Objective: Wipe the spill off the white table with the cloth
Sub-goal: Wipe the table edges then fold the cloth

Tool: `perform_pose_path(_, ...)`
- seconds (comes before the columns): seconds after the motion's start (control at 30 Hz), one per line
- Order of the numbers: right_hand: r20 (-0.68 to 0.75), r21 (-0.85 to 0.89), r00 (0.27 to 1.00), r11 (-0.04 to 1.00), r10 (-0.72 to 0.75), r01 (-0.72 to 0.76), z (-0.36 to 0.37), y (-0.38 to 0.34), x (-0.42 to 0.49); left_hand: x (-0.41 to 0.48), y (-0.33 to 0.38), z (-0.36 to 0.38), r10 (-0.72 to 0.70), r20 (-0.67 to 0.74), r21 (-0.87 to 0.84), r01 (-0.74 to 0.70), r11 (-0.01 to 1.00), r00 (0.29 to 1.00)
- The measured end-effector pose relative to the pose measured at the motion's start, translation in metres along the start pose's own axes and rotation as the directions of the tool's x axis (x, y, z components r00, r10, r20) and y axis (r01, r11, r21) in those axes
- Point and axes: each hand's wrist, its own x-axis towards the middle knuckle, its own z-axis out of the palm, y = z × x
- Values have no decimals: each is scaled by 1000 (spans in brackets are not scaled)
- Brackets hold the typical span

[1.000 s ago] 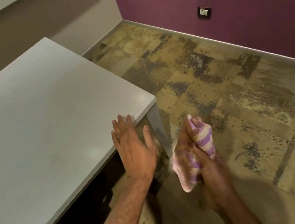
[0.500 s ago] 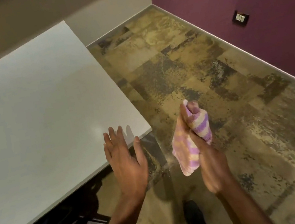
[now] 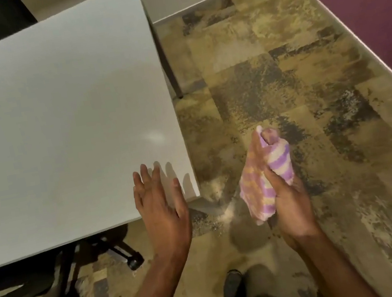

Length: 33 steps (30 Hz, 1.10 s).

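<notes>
Holding the cloth (image 3: 266, 180) bunched in your right hand (image 3: 290, 200), you have it out over the floor (image 3: 281, 77), well clear of the counter (image 3: 55, 120) and not touching it. That grip is clenched round the cloth's middle, with loose ends sticking out above and below the fist. Your left hand (image 3: 160, 206) is released, fingers spread, flat over the counter's near corner; whether it presses down cannot be told.

The cloth looks soft, light and limp, so it should fold wherever you squeeze it. Probably best to keep a wad in the palm and leave a flat face free for wiping.

Count: one cloth, one counter, two hands. One pale patch shows on the counter near your left hand; spill or glare, you cannot tell.
</notes>
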Motion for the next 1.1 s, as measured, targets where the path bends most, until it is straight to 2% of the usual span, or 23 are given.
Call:
perform_pose_path(0.17,157,-31,988,1000,6,-1,-15,-14,38,-4,12,11,-114,-133,37,120,992,984)
perform_pose_path(0.23,236,-72,972,997,2,16,-23,-19,55,-7,20,18,-162,-206,34,172,984,965)
perform_pose_path(0.43,359,-207,931,978,58,19,-54,-44,89,-27,44,37,-316,-325,-19,328,945,891)
perform_pose_path(0.63,348,-251,933,968,96,-6,-62,-53,99,-54,69,44,-426,-353,-86,425,901,833)
perform_pose_path(0.77,406,-244,907,970,114,-12,-59,-49,100,-65,72,46,-445,-366,-81,449,890,817)
perform_pose_path(1.03,429,-316,901,944,56,92,-21,-62,114,-55,87,38,-499,-419,-189,465,865,758)
perform_pose_path(1.1,422,-310,904,948,63,78,-11,-66,124,-51,90,42,-498,-447,-178,472,863,743)
